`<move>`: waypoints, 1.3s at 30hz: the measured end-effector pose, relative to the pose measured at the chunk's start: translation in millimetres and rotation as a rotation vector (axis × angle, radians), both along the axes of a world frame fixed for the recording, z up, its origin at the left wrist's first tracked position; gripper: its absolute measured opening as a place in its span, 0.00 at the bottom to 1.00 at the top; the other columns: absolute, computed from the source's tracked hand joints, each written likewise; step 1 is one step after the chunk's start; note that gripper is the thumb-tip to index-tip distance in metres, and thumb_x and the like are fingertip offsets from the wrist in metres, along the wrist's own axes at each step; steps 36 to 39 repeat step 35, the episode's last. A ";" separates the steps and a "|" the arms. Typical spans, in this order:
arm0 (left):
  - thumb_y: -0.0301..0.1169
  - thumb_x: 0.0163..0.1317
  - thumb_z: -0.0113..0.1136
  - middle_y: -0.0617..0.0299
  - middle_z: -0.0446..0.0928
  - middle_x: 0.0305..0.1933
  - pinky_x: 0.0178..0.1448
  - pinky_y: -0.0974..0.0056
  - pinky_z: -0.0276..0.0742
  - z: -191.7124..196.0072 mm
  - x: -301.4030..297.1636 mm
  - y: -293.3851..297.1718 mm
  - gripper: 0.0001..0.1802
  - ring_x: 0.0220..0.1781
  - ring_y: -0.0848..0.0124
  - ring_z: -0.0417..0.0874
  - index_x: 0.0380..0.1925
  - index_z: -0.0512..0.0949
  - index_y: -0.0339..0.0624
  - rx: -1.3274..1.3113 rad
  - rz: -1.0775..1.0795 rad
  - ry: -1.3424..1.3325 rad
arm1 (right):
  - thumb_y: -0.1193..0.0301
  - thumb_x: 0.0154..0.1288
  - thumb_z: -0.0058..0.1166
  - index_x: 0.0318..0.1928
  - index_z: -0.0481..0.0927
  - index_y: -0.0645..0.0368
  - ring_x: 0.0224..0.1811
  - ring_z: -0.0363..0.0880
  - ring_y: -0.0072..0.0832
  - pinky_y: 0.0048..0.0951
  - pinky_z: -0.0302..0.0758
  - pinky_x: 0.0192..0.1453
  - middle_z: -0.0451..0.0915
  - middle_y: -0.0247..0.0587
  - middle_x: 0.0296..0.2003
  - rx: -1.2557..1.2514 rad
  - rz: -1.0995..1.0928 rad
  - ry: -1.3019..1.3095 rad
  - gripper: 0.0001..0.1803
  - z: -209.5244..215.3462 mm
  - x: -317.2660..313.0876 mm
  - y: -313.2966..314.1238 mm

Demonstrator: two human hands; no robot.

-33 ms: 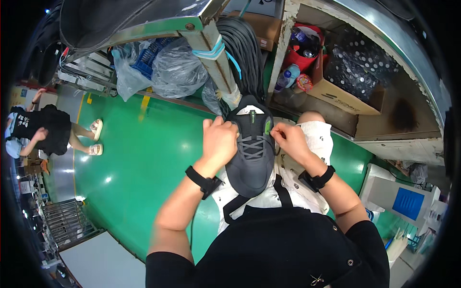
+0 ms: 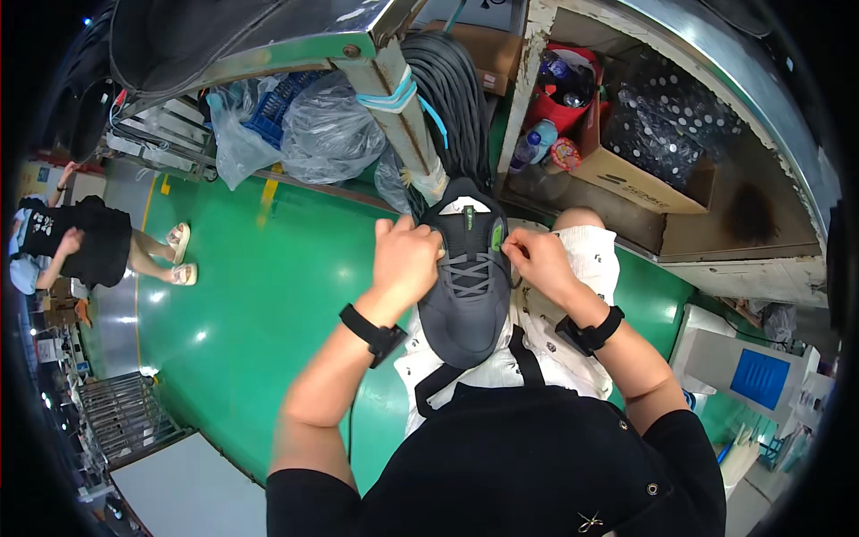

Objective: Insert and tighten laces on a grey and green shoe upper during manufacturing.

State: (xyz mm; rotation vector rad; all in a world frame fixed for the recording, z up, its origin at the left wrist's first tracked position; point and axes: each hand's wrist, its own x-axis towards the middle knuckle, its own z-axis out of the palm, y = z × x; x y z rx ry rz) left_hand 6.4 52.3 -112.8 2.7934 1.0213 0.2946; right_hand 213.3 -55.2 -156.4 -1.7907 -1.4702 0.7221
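Observation:
A dark grey sneaker [image 2: 462, 313] lies across my lap, its toe pointing toward me and its heel away. Grey shoelaces [image 2: 471, 276] criss-cross over its tongue [image 2: 469, 234]. Against the left side of the shoe's opening, my left hand [image 2: 407, 259] is closed with its fingers curled; what it grips is hidden. On the other side my right hand [image 2: 539, 258] pinches beside the eyelets, close to a green patch on the shoe's inside. A thin dark lace end dangles under the right fingertips.
A metal table leg [image 2: 394, 107] tied with blue cord stands just beyond the heel, beside a coil of black cable [image 2: 452, 98]. Ahead right, a shelf holds a cardboard box [image 2: 649, 183] and a red bag [image 2: 568, 89]. Another person [image 2: 80, 237] is at far left.
My hands and the shoe have barely moved, shifting very slightly left. The other person at far left has moved a hand and foot a little.

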 end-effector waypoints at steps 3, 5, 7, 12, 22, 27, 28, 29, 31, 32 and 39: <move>0.34 0.49 0.64 0.66 0.75 0.24 0.47 0.57 0.61 6.0 -6.8 12.1 0.06 0.39 0.64 0.73 0.21 0.78 0.46 0.013 -0.177 0.077 | 0.72 0.56 0.53 0.29 0.78 0.62 0.30 0.79 0.51 0.46 0.74 0.36 0.79 0.53 0.26 -0.018 0.056 -0.100 0.06 4.6 -0.1 4.0; 0.33 0.49 0.65 0.66 0.74 0.23 0.46 0.58 0.62 7.0 -12.5 12.0 0.06 0.39 0.64 0.73 0.22 0.78 0.46 -0.003 -0.202 0.021 | 0.71 0.56 0.51 0.27 0.77 0.63 0.30 0.78 0.53 0.48 0.74 0.38 0.78 0.58 0.25 -0.047 0.114 -0.163 0.08 7.1 -0.3 7.0; 0.34 0.49 0.65 0.66 0.74 0.24 0.47 0.58 0.62 3.1 -15.0 11.0 0.07 0.39 0.64 0.73 0.22 0.77 0.46 -0.020 -0.193 -0.016 | 0.72 0.55 0.51 0.27 0.77 0.63 0.30 0.79 0.50 0.46 0.75 0.36 0.78 0.56 0.24 -0.026 0.144 -0.258 0.07 5.1 -4.7 11.8; 0.33 0.49 0.64 0.65 0.76 0.32 0.49 0.58 0.63 12.1 -15.8 14.0 0.08 0.43 0.63 0.74 0.30 0.78 0.46 -0.049 -0.183 0.062 | 0.72 0.51 0.53 0.30 0.74 0.56 0.30 0.80 0.34 0.36 0.76 0.30 0.74 0.38 0.26 0.283 0.655 -0.675 0.04 11.4 16.7 39.1; 0.26 0.46 0.65 0.65 0.75 0.43 0.49 0.57 0.71 11.1 -21.9 60.1 0.15 0.48 0.61 0.75 0.36 0.74 0.46 -0.330 -0.549 0.005 | 0.72 0.48 0.64 0.35 0.74 0.58 0.36 0.79 0.41 0.40 0.75 0.37 0.74 0.39 0.36 0.010 1.066 -0.418 0.14 35.5 40.6 87.5; 0.26 0.46 0.66 0.64 0.74 0.39 0.48 0.58 0.72 2.5 -24.0 62.7 0.14 0.45 0.60 0.76 0.33 0.73 0.45 -0.322 -0.515 -0.065 | 0.68 0.50 0.64 0.34 0.76 0.58 0.37 0.79 0.39 0.39 0.75 0.38 0.75 0.38 0.35 -0.017 0.988 -0.332 0.13 31.0 46.8 84.1; 0.26 0.45 0.66 0.63 0.73 0.38 0.47 0.58 0.72 2.3 -21.5 62.7 0.14 0.44 0.59 0.76 0.32 0.72 0.44 -0.340 -0.508 -0.062 | 0.67 0.50 0.64 0.34 0.77 0.58 0.37 0.79 0.39 0.39 0.75 0.38 0.75 0.38 0.35 -0.059 0.971 -0.422 0.12 33.9 43.4 84.6; 0.26 0.45 0.66 0.63 0.73 0.38 0.47 0.58 0.72 3.1 -18.3 64.6 0.14 0.44 0.59 0.76 0.32 0.72 0.44 -0.348 -0.505 -0.062 | 0.67 0.50 0.64 0.34 0.77 0.58 0.37 0.79 0.39 0.39 0.75 0.38 0.75 0.38 0.35 -0.064 0.975 -0.416 0.12 33.8 42.1 88.3; 0.28 0.46 0.66 0.62 0.71 0.34 0.48 0.57 0.71 7.1 -10.8 71.3 0.14 0.42 0.59 0.75 0.30 0.71 0.43 -0.375 -0.541 0.044 | 0.63 0.51 0.63 0.34 0.80 0.57 0.37 0.79 0.38 0.38 0.75 0.37 0.76 0.36 0.35 -0.092 1.097 -0.511 0.13 32.6 41.9 97.8; 0.28 0.46 0.66 0.62 0.71 0.34 0.48 0.57 0.71 7.4 -9.4 71.9 0.14 0.42 0.59 0.75 0.30 0.71 0.43 -0.379 -0.540 0.044 | 0.63 0.51 0.63 0.34 0.80 0.57 0.37 0.79 0.38 0.38 0.75 0.37 0.76 0.36 0.35 -0.094 1.099 -0.508 0.13 31.8 41.4 99.0; 0.31 0.48 0.66 0.61 0.70 0.35 0.50 0.56 0.69 6.5 -2.4 74.5 0.13 0.42 0.58 0.74 0.31 0.71 0.43 -0.445 -0.523 0.128 | 0.60 0.50 0.63 0.31 0.81 0.53 0.33 0.78 0.36 0.38 0.73 0.33 0.73 0.35 0.31 -0.083 1.126 -0.561 0.12 27.5 44.2 99.4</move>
